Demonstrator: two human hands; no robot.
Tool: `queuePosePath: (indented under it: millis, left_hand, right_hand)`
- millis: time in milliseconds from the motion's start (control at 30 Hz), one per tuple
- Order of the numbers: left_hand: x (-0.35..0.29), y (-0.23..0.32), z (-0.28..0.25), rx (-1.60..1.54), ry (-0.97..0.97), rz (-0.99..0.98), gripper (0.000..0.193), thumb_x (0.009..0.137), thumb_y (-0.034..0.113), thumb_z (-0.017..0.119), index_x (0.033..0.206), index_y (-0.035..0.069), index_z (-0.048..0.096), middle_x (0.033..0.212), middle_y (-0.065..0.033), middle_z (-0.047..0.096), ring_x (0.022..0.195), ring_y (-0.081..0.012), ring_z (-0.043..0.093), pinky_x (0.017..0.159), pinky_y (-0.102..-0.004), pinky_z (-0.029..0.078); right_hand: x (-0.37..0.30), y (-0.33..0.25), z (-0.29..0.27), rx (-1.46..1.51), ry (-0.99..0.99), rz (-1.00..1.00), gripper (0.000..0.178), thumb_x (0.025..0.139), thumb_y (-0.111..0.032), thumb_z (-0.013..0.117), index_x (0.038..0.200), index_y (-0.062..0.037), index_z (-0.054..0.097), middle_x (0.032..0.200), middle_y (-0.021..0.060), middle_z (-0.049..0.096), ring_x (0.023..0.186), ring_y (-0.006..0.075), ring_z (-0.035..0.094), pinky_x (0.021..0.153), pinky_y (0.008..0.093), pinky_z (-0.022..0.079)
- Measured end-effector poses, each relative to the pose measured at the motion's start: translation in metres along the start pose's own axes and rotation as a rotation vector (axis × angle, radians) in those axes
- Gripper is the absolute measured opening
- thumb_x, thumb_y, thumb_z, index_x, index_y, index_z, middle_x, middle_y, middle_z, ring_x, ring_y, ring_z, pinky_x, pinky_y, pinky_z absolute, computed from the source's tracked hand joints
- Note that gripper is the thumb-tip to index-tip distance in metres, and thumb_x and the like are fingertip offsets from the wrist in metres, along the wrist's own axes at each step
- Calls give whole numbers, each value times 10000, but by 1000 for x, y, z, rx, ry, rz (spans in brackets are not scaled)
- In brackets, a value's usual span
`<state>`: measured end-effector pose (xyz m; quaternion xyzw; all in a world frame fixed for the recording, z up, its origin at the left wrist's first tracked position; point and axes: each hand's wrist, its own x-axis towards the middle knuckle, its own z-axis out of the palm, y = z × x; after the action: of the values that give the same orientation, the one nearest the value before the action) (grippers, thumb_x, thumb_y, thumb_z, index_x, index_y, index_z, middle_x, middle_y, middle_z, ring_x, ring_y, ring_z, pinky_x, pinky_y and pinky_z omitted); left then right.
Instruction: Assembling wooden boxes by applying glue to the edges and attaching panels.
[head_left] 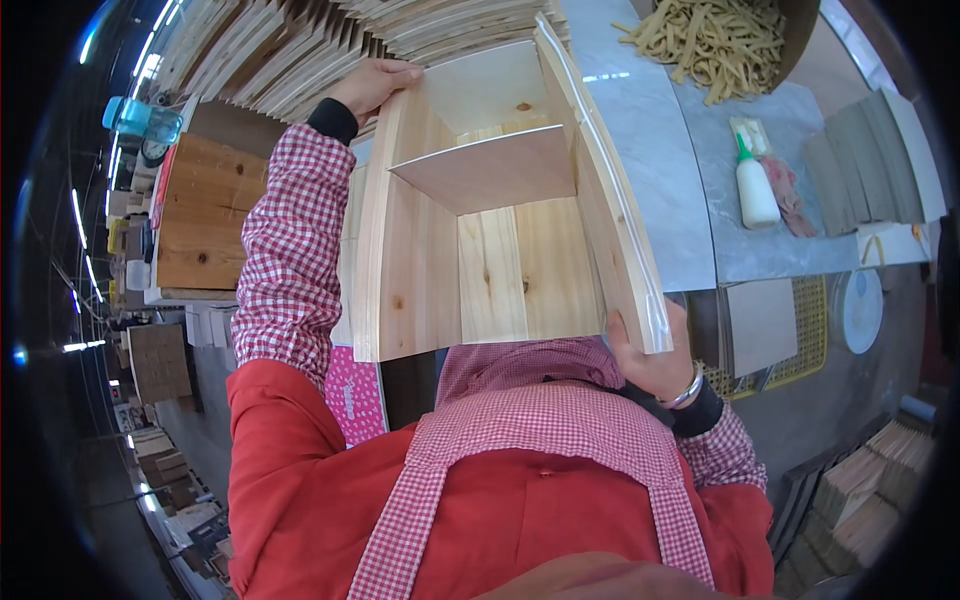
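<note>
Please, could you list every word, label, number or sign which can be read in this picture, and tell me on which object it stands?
None that I can quote with certainty.
Pink patterned item: pale lettering, sideways, too small and blurred to read.
White bottle: no lettering that I can make out.
Wooden box: no lettering visible.

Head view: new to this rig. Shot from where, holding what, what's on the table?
No machine: these are a person's two bare hands, seen from a downward-looking fisheye camera on the head. The left hand grips the far left corner of an open, rectangular, pale wooden box with a thin, flat divider; the right hand grips its near right corner. On the pale grey, marbled table lie a heap of tan strips, a white bottle with a green nozzle, a crumpled pink cloth and a stack of flat grey boards.
</note>
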<state>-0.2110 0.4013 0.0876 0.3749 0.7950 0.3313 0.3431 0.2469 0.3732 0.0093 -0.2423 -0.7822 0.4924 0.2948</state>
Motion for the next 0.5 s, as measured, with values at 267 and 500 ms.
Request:
queuePosePath:
  millis: [267, 500]
  left_hand:
    - [7, -7, 3, 19, 18, 53, 281, 896, 231, 639, 1103, 45, 676, 926, -52, 680, 740, -109, 624, 668, -259, 530]
    - [6, -17, 4, 1, 1, 45, 249, 884, 194, 646, 1066, 27, 676, 934, -66, 662, 782, -122, 616, 669, -265, 526]
  right_hand:
    - [4, -6, 10, -19, 69, -56, 89, 776, -18, 636, 843, 26, 597, 666, 134, 605, 575, 254, 614, 537, 332, 470]
    - [6, -2, 13, -54, 12, -14, 130, 777, -26, 648, 887, 32, 610, 701, 150, 635, 605, 263, 646, 555, 334, 493]
